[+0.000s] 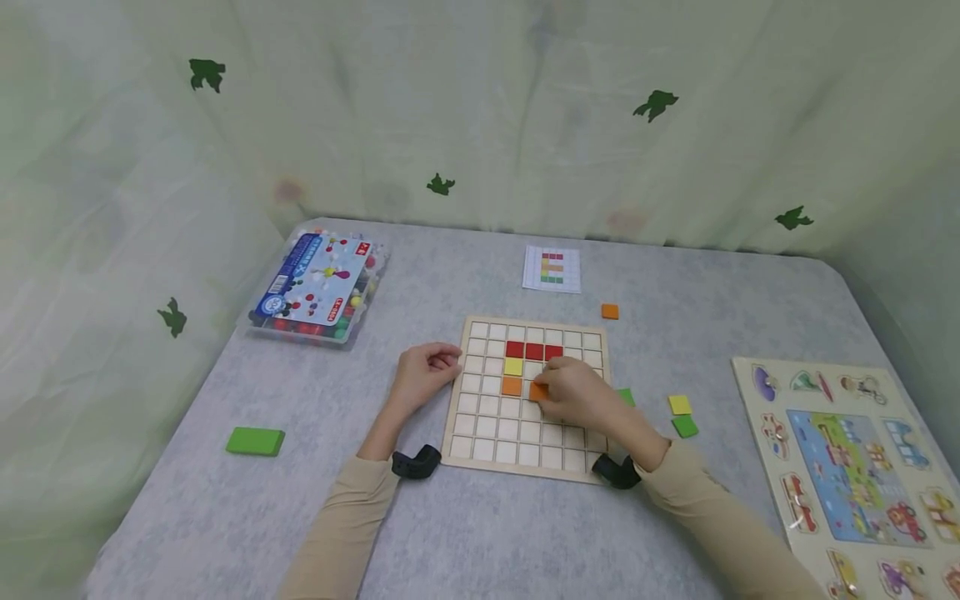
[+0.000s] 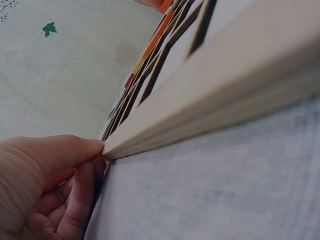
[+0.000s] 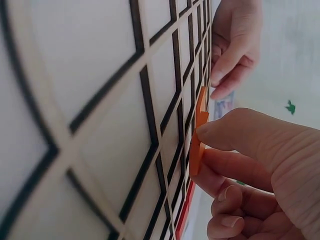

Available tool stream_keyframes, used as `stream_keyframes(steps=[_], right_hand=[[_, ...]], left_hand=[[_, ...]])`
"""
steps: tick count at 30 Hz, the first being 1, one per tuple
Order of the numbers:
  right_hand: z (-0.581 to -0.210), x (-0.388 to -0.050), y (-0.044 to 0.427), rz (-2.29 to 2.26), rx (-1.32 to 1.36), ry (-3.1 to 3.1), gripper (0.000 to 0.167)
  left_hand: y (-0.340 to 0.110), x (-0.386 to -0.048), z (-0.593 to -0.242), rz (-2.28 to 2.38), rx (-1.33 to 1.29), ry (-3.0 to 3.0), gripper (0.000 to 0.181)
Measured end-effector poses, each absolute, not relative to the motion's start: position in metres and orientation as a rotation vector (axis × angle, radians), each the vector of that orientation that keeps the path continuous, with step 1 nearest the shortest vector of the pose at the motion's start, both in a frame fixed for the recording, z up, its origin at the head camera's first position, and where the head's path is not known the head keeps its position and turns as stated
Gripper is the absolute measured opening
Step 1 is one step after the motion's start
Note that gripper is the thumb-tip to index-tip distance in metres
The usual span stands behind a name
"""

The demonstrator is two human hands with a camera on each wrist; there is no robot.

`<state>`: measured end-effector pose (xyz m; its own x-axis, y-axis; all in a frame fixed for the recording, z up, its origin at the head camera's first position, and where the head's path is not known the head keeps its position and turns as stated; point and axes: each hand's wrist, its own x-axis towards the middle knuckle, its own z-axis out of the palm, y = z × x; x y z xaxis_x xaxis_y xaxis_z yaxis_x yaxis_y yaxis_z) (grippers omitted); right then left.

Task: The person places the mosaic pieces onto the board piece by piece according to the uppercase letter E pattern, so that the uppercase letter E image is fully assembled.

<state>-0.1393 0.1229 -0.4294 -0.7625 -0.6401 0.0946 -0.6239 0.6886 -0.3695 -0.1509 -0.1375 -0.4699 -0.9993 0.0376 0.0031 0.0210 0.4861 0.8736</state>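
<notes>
With the right hand (image 1: 581, 395), pinches a thin orange square tile (image 1: 537, 392) near the middle of the pale wooden grid board (image 1: 484, 448); with the curled left hand (image 1: 422, 372), touches its left edge, cannot tell whether gripping. Could seat the tile askew by releasing off-centre.

The grid board (image 1: 525, 470) was pale wood with white squares (image 1: 487, 406); its tiles (image 1: 534, 351) were red, yellow and orange. Mottled grey covered the worktop (image 1: 525, 533), dark green bird shapes (image 1: 657, 103) patterned the pale green curtain (image 1: 480, 100), and the sleeves (image 1: 337, 525) were beige.
</notes>
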Motion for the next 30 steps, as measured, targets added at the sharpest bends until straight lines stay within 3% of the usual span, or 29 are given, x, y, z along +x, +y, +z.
stream_keyframes(steps=[17,30], right_hand=[[-0.433,-0.144,0.111,-0.515,-1.069,2.873,0.018],[-0.428,-0.15,0.119,-0.696,-1.067,2.851,0.017]], left_hand=[[-0.137,-0.151,-0.47,1.578,0.066,2.707,0.022],[-0.138,-0.153,-0.472,1.584,0.074,2.705,0.021]])
